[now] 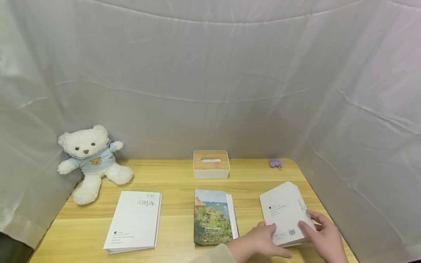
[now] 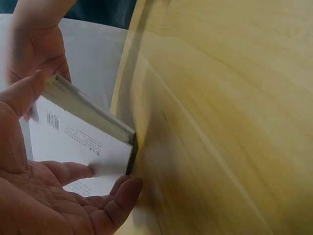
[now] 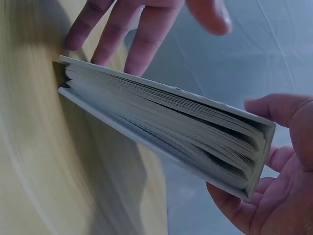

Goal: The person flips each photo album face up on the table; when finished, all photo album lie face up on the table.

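Note:
A thick white photo album, its barcode side facing up, is tilted over the right part of the table. My right hand grips its right edge, thumb on the upper cover and fingers curled beneath, as the right wrist view shows. At the lower left corner is my left hand. Its extended fingers touch the cover, while the thumb stands away from it. Pages show between the two covers. Whether the album's lower edge touches the table cannot be told.
A landscape-covered photo album lies left of my left hand, with a second white album farther left. Behind them stand a tissue box and a white teddy bear. A purple yarn bundle lies by the table's back right corner.

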Demonstrator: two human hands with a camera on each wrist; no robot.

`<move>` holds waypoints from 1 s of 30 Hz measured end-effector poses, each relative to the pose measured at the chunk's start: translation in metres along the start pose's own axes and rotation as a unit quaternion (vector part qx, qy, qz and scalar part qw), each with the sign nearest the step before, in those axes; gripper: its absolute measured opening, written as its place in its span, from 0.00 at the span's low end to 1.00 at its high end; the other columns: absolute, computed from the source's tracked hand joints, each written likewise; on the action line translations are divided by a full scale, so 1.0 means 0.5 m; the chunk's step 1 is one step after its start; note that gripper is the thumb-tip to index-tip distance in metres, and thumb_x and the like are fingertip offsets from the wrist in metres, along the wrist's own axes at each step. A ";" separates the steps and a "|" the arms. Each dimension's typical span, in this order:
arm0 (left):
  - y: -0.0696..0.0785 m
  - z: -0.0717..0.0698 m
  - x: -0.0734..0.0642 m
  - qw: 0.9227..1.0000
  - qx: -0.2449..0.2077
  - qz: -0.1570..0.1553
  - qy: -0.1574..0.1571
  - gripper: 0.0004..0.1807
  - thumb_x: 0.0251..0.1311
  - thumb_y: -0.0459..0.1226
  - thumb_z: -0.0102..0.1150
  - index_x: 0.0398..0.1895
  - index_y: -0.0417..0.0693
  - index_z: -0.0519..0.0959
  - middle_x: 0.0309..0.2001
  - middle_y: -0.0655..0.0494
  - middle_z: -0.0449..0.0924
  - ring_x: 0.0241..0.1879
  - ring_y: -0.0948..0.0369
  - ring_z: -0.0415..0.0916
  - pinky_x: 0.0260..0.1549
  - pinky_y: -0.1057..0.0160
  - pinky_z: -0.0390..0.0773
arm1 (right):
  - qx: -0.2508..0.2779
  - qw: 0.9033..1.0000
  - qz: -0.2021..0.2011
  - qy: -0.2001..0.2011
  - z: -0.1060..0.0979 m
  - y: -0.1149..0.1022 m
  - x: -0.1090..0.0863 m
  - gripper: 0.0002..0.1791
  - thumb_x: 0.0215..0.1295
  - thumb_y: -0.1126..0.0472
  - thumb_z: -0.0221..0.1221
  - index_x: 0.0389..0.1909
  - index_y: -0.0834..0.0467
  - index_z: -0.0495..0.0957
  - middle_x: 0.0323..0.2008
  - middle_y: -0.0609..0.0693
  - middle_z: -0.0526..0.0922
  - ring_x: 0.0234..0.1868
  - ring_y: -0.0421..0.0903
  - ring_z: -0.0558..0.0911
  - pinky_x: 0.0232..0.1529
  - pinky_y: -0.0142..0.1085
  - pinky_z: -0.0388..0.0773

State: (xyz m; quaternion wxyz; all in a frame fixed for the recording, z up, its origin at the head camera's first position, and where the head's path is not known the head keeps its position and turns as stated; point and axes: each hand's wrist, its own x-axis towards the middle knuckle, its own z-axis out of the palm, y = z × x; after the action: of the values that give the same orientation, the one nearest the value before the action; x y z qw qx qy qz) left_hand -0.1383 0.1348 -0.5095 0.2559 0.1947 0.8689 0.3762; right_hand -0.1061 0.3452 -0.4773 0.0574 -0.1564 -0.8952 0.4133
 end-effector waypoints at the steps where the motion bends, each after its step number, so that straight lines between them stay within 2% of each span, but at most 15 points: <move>1: 0.000 -0.001 -0.001 1.000 -0.003 0.002 -0.003 0.46 0.53 0.59 0.78 0.75 0.55 0.75 0.66 0.57 0.74 0.59 0.61 0.74 0.55 0.61 0.78 | -0.004 1.000 -0.007 0.003 -0.001 -0.002 -0.002 0.33 0.71 0.56 0.70 0.69 0.71 0.73 0.66 0.73 0.76 0.34 0.33 0.82 0.32 0.30 0.81; 6: 0.000 -0.004 -0.003 0.998 -0.052 0.031 0.001 0.43 0.57 0.56 0.76 0.73 0.47 0.76 0.63 0.57 0.77 0.53 0.67 0.73 0.51 0.66 0.78 | 0.013 1.000 -0.023 0.007 -0.001 -0.014 -0.010 0.32 0.73 0.55 0.68 0.68 0.71 0.72 0.64 0.73 0.77 0.34 0.31 0.82 0.31 0.31 0.82; 10: 0.007 -0.004 -0.005 0.991 -0.117 0.068 0.023 0.40 0.60 0.53 0.75 0.71 0.42 0.77 0.58 0.59 0.78 0.46 0.70 0.73 0.44 0.69 0.78 | 0.047 0.998 -0.044 0.016 0.003 -0.019 -0.014 0.26 0.77 0.59 0.63 0.66 0.72 0.73 0.62 0.74 0.78 0.35 0.30 0.83 0.30 0.32 0.83; 13: 0.016 -0.007 -0.010 0.985 -0.150 0.071 0.040 0.40 0.62 0.52 0.74 0.73 0.43 0.74 0.59 0.58 0.77 0.45 0.69 0.76 0.43 0.69 0.79 | 0.055 0.996 -0.062 0.022 0.006 -0.020 -0.015 0.22 0.77 0.65 0.60 0.65 0.73 0.74 0.61 0.74 0.78 0.36 0.29 0.83 0.31 0.31 0.83; 16: 0.024 -0.010 -0.017 0.983 -0.163 0.062 0.055 0.43 0.62 0.52 0.74 0.76 0.47 0.70 0.62 0.56 0.76 0.46 0.65 0.80 0.45 0.68 0.81 | 0.048 0.996 -0.071 0.027 0.010 -0.019 -0.014 0.21 0.75 0.69 0.57 0.64 0.74 0.75 0.60 0.74 0.79 0.37 0.28 0.82 0.32 0.29 0.81; 19: 0.029 -0.012 -0.023 0.983 -0.156 0.061 0.071 0.44 0.62 0.53 0.74 0.79 0.52 0.68 0.64 0.56 0.76 0.47 0.65 0.80 0.47 0.67 0.80 | 0.041 0.996 -0.074 0.032 0.013 -0.019 -0.013 0.21 0.73 0.73 0.54 0.64 0.74 0.75 0.60 0.74 0.80 0.37 0.28 0.80 0.33 0.28 0.80; 24: 0.029 -0.014 -0.023 0.982 -0.135 0.085 0.100 0.49 0.60 0.55 0.75 0.82 0.58 0.63 0.66 0.55 0.75 0.53 0.66 0.76 0.51 0.64 0.79 | 0.074 0.994 -0.081 0.016 0.017 -0.019 -0.013 0.21 0.73 0.77 0.51 0.65 0.76 0.74 0.58 0.75 0.81 0.40 0.29 0.80 0.35 0.28 0.83; 25: 0.030 -0.015 -0.023 0.982 -0.135 0.087 0.104 0.50 0.60 0.56 0.75 0.83 0.59 0.62 0.67 0.56 0.74 0.54 0.66 0.75 0.51 0.64 0.79 | 0.085 0.993 -0.081 0.010 0.017 -0.019 -0.013 0.21 0.73 0.76 0.51 0.65 0.76 0.73 0.56 0.72 0.82 0.40 0.29 0.81 0.35 0.29 0.84; 27: 0.030 -0.015 -0.022 0.981 -0.133 0.090 0.114 0.52 0.59 0.57 0.75 0.84 0.62 0.60 0.68 0.55 0.73 0.57 0.65 0.74 0.51 0.63 0.78 | 0.116 0.990 -0.081 -0.006 0.018 -0.018 -0.012 0.21 0.75 0.76 0.53 0.65 0.78 0.72 0.51 0.61 0.87 0.40 0.31 0.82 0.35 0.31 0.85; 28: 0.030 -0.016 -0.022 0.980 -0.134 0.090 0.118 0.53 0.58 0.57 0.76 0.84 0.63 0.59 0.69 0.55 0.73 0.57 0.64 0.74 0.51 0.62 0.78 | 0.129 0.988 -0.079 -0.014 0.018 -0.018 -0.012 0.20 0.75 0.75 0.53 0.65 0.79 0.72 0.50 0.58 0.88 0.40 0.32 0.83 0.35 0.32 0.86; 30: 0.032 -0.018 -0.024 0.980 -0.134 0.085 0.124 0.54 0.58 0.58 0.76 0.84 0.66 0.57 0.69 0.55 0.72 0.56 0.63 0.74 0.51 0.61 0.79 | 0.141 0.987 -0.075 -0.028 0.019 -0.020 -0.011 0.20 0.76 0.74 0.55 0.65 0.79 0.73 0.46 0.47 0.89 0.39 0.33 0.85 0.35 0.34 0.87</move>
State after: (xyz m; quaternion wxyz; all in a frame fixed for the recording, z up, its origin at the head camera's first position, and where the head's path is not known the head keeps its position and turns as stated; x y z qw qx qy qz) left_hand -0.1317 0.1337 -0.4888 0.1368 0.1839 0.8160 0.5307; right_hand -0.1053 0.3304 -0.4759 0.0847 -0.0674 -0.8383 0.5344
